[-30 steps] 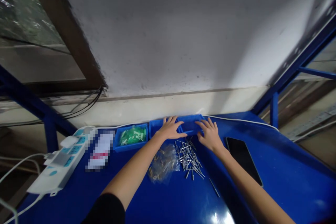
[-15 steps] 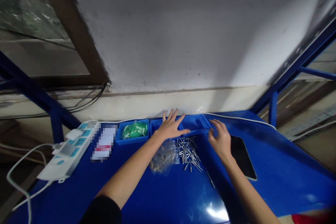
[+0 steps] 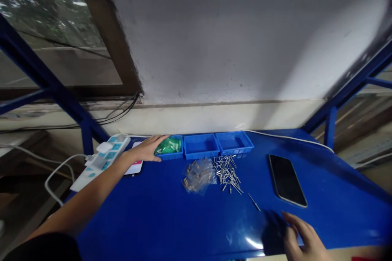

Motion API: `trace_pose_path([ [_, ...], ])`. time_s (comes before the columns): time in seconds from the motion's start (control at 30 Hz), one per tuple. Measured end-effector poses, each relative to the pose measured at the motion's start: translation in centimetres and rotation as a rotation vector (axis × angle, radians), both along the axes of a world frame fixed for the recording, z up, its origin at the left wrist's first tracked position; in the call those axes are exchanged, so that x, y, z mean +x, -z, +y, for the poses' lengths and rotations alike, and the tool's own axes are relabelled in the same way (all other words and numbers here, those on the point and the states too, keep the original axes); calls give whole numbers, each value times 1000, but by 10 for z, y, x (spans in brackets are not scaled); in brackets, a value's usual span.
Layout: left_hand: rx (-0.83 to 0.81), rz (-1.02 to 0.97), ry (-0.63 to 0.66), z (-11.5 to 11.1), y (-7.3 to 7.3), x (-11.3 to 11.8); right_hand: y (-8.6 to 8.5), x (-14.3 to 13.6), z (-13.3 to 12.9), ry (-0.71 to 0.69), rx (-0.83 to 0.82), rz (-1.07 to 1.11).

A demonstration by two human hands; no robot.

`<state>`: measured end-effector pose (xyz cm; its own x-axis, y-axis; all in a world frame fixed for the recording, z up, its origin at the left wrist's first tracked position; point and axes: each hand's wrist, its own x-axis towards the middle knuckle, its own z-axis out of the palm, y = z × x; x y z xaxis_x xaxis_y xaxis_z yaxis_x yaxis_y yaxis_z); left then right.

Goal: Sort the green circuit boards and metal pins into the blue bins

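Note:
My left hand (image 3: 149, 149) is at the left end of a small blue bin (image 3: 171, 156) that holds a clear bag of green pieces (image 3: 169, 146). Its thumb lies along the front of the bin and its fingers reach over the back, closed around that end. My right hand (image 3: 303, 238) hovers by the front edge of the blue table, fingers loosely bent and apart, holding nothing visible. To the right of the held bin stand two more blue bins, a middle bin (image 3: 201, 145) and a right bin (image 3: 234, 142), in a row.
Before the bins lie a clear bag of copper-coloured pieces (image 3: 199, 175) and a heap of silver rivets (image 3: 228, 173), with one loose rivet (image 3: 254, 202). A black phone (image 3: 287, 179) is on the right. At left are a second phone (image 3: 134, 168) and a white power strip (image 3: 105, 159). A wall rises behind.
My left hand has moved left from the middle bin to the left bin with the green bag. My right hand has drawn back from the right bin to the front edge.

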<state>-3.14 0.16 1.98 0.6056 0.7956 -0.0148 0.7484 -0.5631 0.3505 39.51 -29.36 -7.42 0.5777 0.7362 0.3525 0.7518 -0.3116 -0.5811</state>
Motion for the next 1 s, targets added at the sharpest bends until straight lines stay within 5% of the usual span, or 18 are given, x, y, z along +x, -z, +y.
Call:
trace_pose_path([
  [0.13, 108, -43, -129, -31, -7, -14, -32, -61, 20, -182, 72, 177],
  [0.23, 197, -50, -205, -77, -23, -21, -49, -120, 40, -377, 80, 418],
  [0.43, 138, -64, 2, -161, -47, 22, -68, -201, 95, -671, 15, 925],
  [0.53, 245, -305, -22, -165, -40, 43, -73, -207, 113, -619, -28, 1037],
  [0.67, 410, -896, 18, -150, -30, 67, -72, -208, 117, -565, -76, 1365],
  [0.77, 496, -1289, -167, -143, -28, 88, -69, -213, 116, -579, -18, 1487],
  [0.87, 264, -1569, -336, -146, -15, 103, -64, -215, 118, -593, 105, 1484],
  [0.93, -53, -1582, -291, -151, 6, 107, -63, -213, 120, -570, 135, 1489],
  [1.0, -141, -1508, -212, -157, 29, 107, -63, -210, 119, -554, 102, 1563],
])
